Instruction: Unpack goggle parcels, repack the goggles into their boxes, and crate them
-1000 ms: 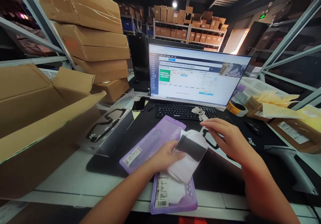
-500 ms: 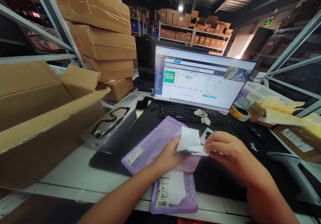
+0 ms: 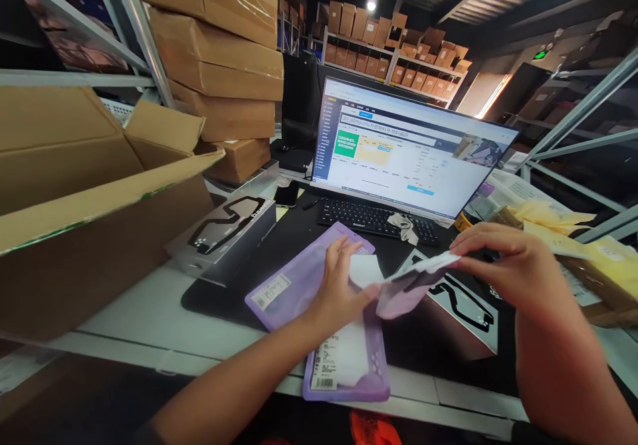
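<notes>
A folded white cloth-like piece with a dark grey part (image 3: 411,279) is stretched between my hands over the desk. My right hand (image 3: 503,252) pinches its far right end between thumb and fingers. My left hand (image 3: 341,285) holds the other end with the thumb, its fingers raised around a white portion. Below lie two purple translucent pouches: one (image 3: 272,309) slants under my left hand, the other (image 3: 376,388) sits at the desk's front edge with white contents and a barcode label. Beneath my right hand stands a printed box (image 3: 478,339) with a black outline design, partly covered.
An open carton (image 3: 100,259) takes up the left, with a similar printed box (image 3: 229,232) beside it. A monitor (image 3: 399,146), keyboard (image 3: 353,214) and phone (image 3: 286,194) stand behind. Stacked cartons (image 3: 224,66) rise at the back left. Yellow packages (image 3: 598,252) lie at right.
My right hand has moved right and up, drawing the piece out from its folded bundle. My left fingers have lifted and spread. The printed box on the right shows more; the view has shifted slightly.
</notes>
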The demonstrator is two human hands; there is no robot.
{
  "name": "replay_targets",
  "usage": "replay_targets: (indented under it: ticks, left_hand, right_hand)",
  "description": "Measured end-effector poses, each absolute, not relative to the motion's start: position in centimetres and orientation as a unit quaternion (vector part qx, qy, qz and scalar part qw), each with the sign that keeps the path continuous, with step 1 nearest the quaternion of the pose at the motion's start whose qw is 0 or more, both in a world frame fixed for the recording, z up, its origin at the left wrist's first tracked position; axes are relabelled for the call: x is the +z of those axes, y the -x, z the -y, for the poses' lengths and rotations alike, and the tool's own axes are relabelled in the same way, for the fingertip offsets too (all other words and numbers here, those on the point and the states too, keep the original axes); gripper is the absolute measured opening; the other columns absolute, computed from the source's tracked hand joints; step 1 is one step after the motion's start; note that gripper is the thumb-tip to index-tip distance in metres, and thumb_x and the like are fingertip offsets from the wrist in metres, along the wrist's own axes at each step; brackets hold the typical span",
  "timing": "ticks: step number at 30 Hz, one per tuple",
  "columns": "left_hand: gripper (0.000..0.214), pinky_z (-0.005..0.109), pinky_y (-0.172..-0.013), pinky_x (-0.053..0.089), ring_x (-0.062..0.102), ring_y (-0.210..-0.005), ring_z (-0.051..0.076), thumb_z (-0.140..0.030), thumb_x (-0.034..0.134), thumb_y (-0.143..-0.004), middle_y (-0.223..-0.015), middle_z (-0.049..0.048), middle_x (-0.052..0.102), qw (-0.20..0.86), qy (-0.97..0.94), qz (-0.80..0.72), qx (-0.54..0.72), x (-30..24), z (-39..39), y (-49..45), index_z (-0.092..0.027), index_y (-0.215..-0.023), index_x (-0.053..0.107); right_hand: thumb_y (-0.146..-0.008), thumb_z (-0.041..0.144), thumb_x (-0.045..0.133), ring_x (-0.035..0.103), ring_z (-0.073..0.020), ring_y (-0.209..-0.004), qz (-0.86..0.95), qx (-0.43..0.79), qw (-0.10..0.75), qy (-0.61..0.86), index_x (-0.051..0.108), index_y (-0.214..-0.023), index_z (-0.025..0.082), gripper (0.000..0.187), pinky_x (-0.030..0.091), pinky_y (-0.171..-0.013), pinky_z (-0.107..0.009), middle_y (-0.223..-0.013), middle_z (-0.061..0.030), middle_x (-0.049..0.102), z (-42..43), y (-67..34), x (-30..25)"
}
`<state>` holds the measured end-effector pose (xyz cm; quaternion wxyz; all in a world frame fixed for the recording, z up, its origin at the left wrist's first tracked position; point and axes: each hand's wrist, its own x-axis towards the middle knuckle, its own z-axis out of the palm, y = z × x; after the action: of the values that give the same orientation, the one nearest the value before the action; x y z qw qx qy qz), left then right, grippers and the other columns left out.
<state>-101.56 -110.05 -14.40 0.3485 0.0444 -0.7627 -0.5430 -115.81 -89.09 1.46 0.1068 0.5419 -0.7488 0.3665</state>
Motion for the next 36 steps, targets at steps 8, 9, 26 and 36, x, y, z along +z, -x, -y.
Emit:
replay_targets:
  ticks: [8, 9, 26, 36]
  left_hand:
    - [0.016, 0.035, -0.077, 0.049, 0.061, -0.080, 0.021, -0.027, 0.055, -0.094, -0.084, 0.0056, 0.065, 0.347, 0.077, 0.759, -0.545, -12.6, 111.2, 100.3, -0.022, -0.089, 0.069]
    - [0.020, 0.035, -0.077, 0.050, 0.063, -0.080, 0.021, -0.028, 0.052, -0.096, -0.088, 0.0061, 0.068, 0.297, 0.093, 0.755, -0.577, -12.8, 111.2, 100.4, -0.021, -0.099, 0.070]
    - [0.054, 0.062, -0.120, 0.016, 0.012, -0.151, 0.042, -0.001, 0.065, -0.070, -0.166, 0.0045, 0.011, 0.323, 0.092, 0.877, -0.344, -11.2, 117.9, 100.4, -0.026, -0.118, 0.068]
    - [0.050, 0.046, -0.114, 0.034, 0.048, -0.133, 0.032, -0.060, 0.047, -0.096, -0.134, 0.0131, 0.057, 0.268, 0.122, 0.719, -0.629, -10.8, 119.4, 100.5, -0.017, -0.102, 0.072]
  right_hand:
    - [-0.051, 0.040, 0.097, 0.059, -0.0132, -0.061, 0.774, 0.497, -0.065, -0.386, 0.073, -0.067, 0.017, 0.037, 0.044, -0.053, -0.025, -0.069, -0.0044, 0.066, 92.2, 118.9, 6.4]
    - [-0.049, 0.040, 0.097, 0.058, -0.0126, -0.060, 0.790, 0.476, -0.070, -0.380, 0.072, -0.067, 0.016, 0.039, 0.043, -0.053, -0.025, -0.068, -0.0039, 0.066, 92.7, 118.8, 6.5]
    - [-0.074, 0.065, 0.054, 0.066, -0.0169, -0.082, 0.841, 0.324, 0.126, -0.415, 0.070, -0.102, -0.004, 0.076, 0.027, -0.055, -0.028, -0.085, -0.0085, 0.071, 103.8, 113.0, 10.1]
    - [-0.075, 0.064, 0.059, 0.065, -0.0356, -0.102, 0.847, 0.332, 0.107, -0.400, 0.066, -0.112, 0.001, 0.073, 0.028, -0.054, -0.029, -0.102, -0.0151, 0.071, 104.8, 112.5, 10.5]
